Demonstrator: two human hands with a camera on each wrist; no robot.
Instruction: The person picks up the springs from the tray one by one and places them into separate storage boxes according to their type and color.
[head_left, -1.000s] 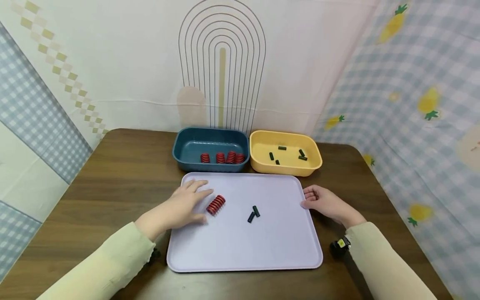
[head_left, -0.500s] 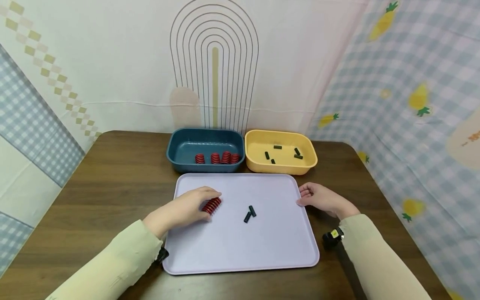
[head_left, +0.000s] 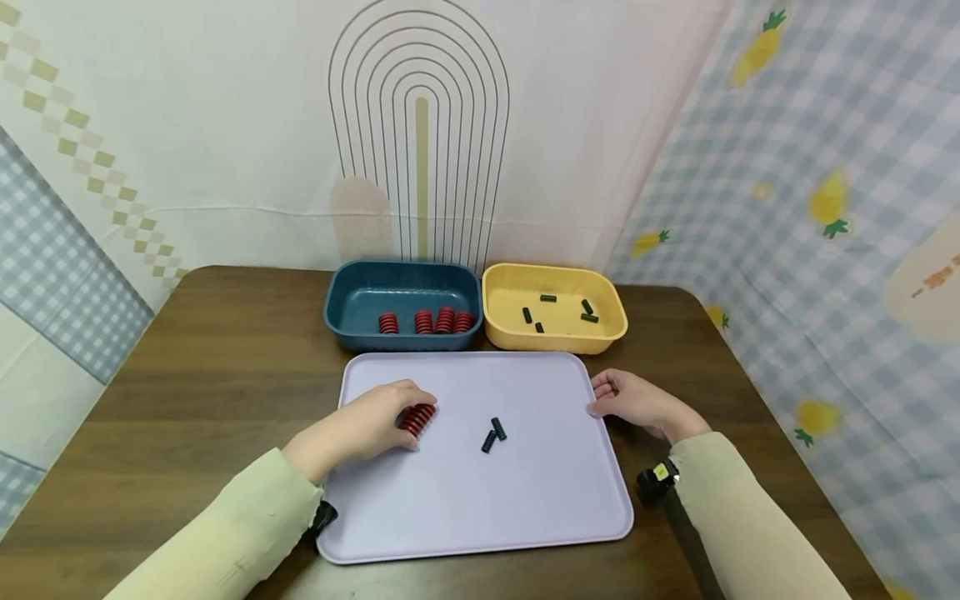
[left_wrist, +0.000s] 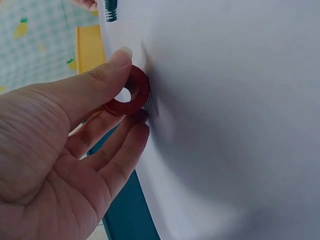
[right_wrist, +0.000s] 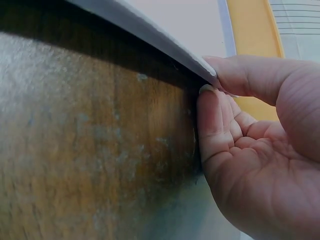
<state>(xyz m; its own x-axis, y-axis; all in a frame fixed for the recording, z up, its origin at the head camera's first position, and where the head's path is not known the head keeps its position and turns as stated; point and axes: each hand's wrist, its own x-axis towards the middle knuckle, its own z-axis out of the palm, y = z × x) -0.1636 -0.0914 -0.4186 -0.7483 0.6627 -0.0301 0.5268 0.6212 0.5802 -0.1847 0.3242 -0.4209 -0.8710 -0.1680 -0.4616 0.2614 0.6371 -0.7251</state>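
On the left half of the pale lilac tray (head_left: 540, 496), my left hand (head_left: 360, 427) pinches a red coil spring (head_left: 419, 418) between thumb and fingers. The left wrist view shows the round end of that spring (left_wrist: 142, 85), still against the tray. Fingers hide part of its far side. With the thumb on top and fingers under the rim, my right hand (head_left: 641, 406) grips the tray's right edge; the right wrist view shows this hand (right_wrist: 260, 145) close up. Two small dark green springs, one farther back (head_left: 499, 428) and one nearer (head_left: 489, 442), lie touching on the tray's middle.
Behind the tray stand a dark blue bin (head_left: 367, 340) with several red springs and, right beside it, a yellow bin (head_left: 555, 342) with several dark green springs. All rest on a brown wooden table (head_left: 225, 367). Patterned cloth (head_left: 247, 150) hangs behind.
My left hand has moved from beside the red spring onto it and closed its fingers round it. The right hand keeps its hold on the tray edge. The head view has shifted slightly.
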